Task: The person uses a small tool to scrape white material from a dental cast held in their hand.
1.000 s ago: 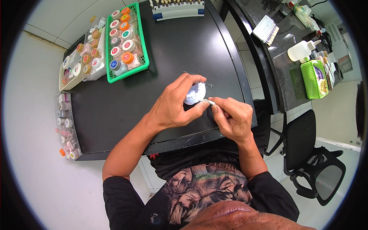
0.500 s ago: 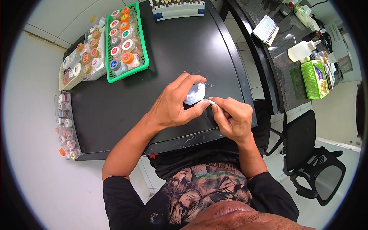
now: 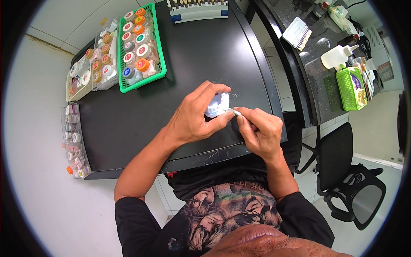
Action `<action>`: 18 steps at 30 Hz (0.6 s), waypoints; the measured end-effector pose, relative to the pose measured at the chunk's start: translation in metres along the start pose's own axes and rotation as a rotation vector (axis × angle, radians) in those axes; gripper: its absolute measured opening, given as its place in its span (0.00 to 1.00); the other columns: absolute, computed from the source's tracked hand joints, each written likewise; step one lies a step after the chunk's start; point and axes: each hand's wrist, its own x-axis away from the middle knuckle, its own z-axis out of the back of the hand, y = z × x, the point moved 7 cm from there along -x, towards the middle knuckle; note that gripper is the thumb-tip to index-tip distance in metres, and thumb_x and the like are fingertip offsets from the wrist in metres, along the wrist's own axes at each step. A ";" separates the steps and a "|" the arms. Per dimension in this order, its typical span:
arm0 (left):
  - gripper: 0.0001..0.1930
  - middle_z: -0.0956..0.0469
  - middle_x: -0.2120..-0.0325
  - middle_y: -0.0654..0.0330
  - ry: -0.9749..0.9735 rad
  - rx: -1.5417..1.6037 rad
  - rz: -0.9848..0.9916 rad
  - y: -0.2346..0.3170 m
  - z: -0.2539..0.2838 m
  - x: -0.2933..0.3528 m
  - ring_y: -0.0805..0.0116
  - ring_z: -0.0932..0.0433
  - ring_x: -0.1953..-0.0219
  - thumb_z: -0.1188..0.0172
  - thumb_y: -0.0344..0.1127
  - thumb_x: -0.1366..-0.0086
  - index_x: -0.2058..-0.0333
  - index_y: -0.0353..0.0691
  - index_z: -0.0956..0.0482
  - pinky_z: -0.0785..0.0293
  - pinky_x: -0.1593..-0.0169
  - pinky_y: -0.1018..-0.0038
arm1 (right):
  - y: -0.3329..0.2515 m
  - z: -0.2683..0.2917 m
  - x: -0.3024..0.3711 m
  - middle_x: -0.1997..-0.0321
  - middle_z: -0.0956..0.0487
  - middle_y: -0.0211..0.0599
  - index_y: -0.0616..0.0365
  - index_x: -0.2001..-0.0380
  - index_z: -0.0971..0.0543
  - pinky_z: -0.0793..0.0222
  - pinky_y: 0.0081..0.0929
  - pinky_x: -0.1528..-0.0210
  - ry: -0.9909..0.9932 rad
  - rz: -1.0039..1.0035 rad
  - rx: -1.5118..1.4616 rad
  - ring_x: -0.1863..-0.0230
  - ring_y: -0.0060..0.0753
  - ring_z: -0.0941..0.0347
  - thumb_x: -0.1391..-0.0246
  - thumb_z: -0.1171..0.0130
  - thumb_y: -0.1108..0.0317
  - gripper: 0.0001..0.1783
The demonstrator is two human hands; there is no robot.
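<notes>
A white dental cast (image 3: 217, 105) sits in the curl of my left hand (image 3: 195, 112), gripped between the index finger and thumb above the black table. My right hand (image 3: 262, 130) pinches a thin pale hand tool (image 3: 236, 112), possibly a small knife or carver. Its tip meets the lower right edge of the cast, beside my left thumb. The tool's full length is hidden in my right fingers. White crumbs (image 3: 233, 95) lie on the table just beyond the cast.
A green basket (image 3: 162, 64) of lidded jars stands far left, with paler jar trays (image 3: 87, 91) beside it. A clear tray (image 3: 87, 165) lines the left edge. Tooth shade guides (image 3: 199, 16) sit at the back. Right are a counter (image 3: 312, 77), squeeze bottle (image 3: 335, 57) and black chair (image 3: 336, 150).
The cast has turned very slightly in my left hand, and the tool's tip has shifted a little at its edge. Both arms stay in nearly the same place.
</notes>
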 end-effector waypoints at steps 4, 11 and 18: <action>0.30 0.16 0.53 0.47 0.011 0.016 -0.003 0.001 0.001 0.000 0.50 0.14 0.53 0.23 0.42 0.31 0.35 0.33 0.17 0.17 0.45 0.60 | -0.001 0.001 0.000 0.79 0.22 0.29 0.56 0.54 0.05 0.34 0.31 0.77 -0.029 0.011 -0.005 0.84 0.26 0.29 0.37 0.22 0.75 0.09; 0.31 0.17 0.52 0.47 -0.010 0.024 0.009 -0.002 -0.001 0.001 0.50 0.15 0.52 0.24 0.43 0.30 0.34 0.32 0.18 0.18 0.45 0.60 | -0.001 0.000 0.000 0.79 0.22 0.29 0.56 0.54 0.05 0.34 0.31 0.77 -0.028 0.011 -0.002 0.84 0.26 0.29 0.38 0.22 0.75 0.10; 0.29 0.17 0.53 0.48 -0.023 0.020 -0.006 -0.001 -0.001 0.001 0.52 0.15 0.56 0.24 0.43 0.29 0.35 0.32 0.17 0.18 0.50 0.61 | 0.001 -0.001 0.001 0.79 0.22 0.29 0.56 0.54 0.05 0.34 0.32 0.77 -0.025 0.004 0.005 0.84 0.26 0.29 0.38 0.22 0.74 0.09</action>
